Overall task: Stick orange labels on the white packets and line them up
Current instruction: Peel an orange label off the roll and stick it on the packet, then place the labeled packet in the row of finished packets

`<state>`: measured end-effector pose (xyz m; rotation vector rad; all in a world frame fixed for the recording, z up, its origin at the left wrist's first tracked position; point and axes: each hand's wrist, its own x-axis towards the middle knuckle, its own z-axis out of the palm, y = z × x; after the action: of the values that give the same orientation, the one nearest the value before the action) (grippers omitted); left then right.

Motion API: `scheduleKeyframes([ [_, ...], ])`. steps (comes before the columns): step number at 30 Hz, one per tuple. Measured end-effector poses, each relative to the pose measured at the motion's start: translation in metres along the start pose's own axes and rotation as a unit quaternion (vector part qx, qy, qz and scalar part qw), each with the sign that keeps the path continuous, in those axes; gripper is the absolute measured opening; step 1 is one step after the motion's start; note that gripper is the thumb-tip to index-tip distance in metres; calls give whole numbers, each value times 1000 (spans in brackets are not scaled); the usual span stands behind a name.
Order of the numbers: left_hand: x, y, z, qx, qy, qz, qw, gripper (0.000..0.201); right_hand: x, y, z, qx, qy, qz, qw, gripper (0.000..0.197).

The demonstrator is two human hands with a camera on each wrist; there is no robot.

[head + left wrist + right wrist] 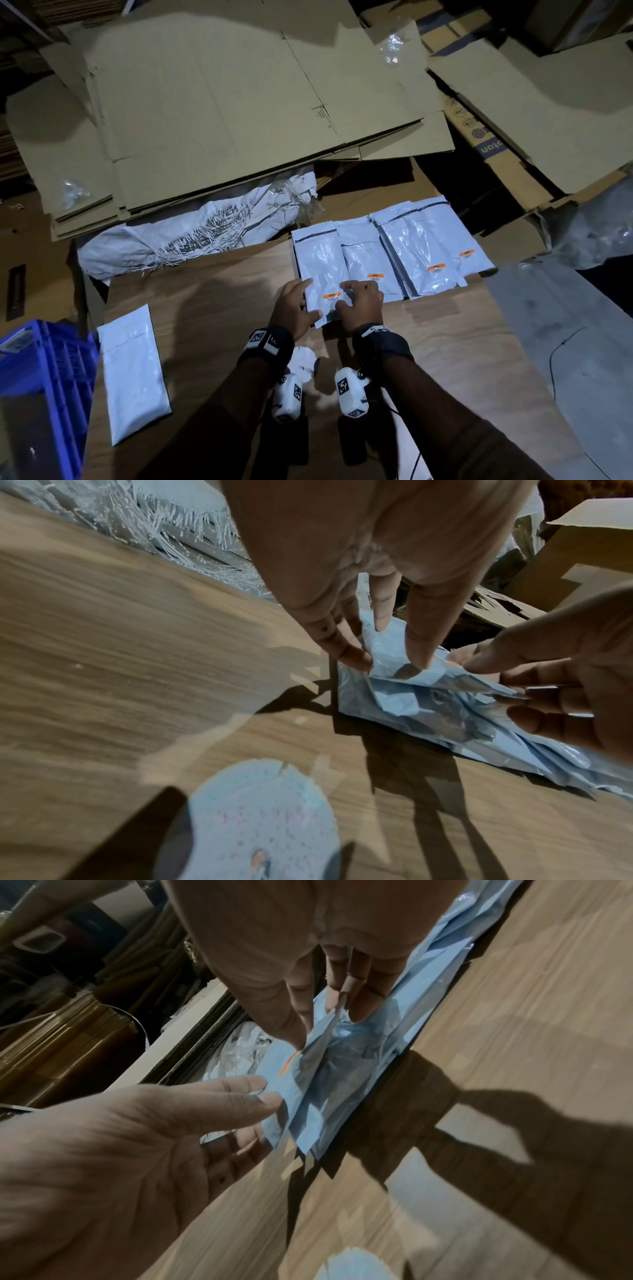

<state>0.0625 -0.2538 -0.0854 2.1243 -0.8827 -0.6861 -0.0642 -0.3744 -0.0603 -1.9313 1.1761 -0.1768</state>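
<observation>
- Head view: we have a row of white packets at the far edge of the desk (pixel 219 308). Four orange labels show: one on the nearest packet (pixel 322 274), label (pixel 331 295); one on the second packet (pixel 370 263), label (pixel 375 275); and two further right, (pixel 436 266) and (pixel 466 253). Packets overlap at the right end, so we cannot count them exactly.
- Our left hand (pixel 294 308) lies along the nearest packet's left edge, fingers fairly straight, thumb on its near corner. Our right hand (pixel 359 305) sits on its right side, fingers bent onto the plastic near the label.
- One spare packet (pixel 133 373) lies apart at the left beside a blue crate (pixel 44 377), with no label that we can see. We judge most of the work done, with this one left, plus squaring the row.
- Left wrist view: our left fingers (pixel 352 653) reach down onto the crumpled packet (pixel 411 696); the thumb and first fingers seem to nip its edge. A white roll (pixel 260 823) lies close behind, likely the label stock.
- Right wrist view: our right fingers (pixel 294 1015) press down on the packet (pixel 325 1074), where an orange label (pixel 287 1064) edge shows. The left hand (pixel 137 1137) enters from below, its thumb and finger pinching the packet's corner.
- We judge this step to be settling the fourth labelled packet into line.
</observation>
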Motion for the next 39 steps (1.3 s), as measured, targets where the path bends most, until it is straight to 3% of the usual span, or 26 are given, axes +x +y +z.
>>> scheduleKeyframes([
  [11, -15, 4, 8, -17, -2, -9, 1000, 76, -16, -2, -10, -1, 13, -3, 1000, 45],
  [17, -31, 5, -12, -36, 21, -10, 999, 83, -30, -16, -20, 52, 32, -36, 997, 31],
  [20, -53, 10, -32, -90, 37, -16, 995, 57, -45, -29, -23, 141, 35, -80, 986, 24],
  [24, -100, 5, -46, -176, 49, -1, 983, 39, -70, -24, -13, 202, -18, -88, 975, 18],
  [27, -134, -11, -50, -162, 49, -22, 985, 33, -83, -13, 5, 206, -61, -93, 972, 20],
  [36, -222, -64, -79, -176, 106, -70, 976, 35, -139, -32, 65, 112, -184, -136, 967, 36],
  [39, -249, -87, -103, -184, 145, -84, 968, 27, -158, -45, 93, 52, -242, -169, 954, 22],
])
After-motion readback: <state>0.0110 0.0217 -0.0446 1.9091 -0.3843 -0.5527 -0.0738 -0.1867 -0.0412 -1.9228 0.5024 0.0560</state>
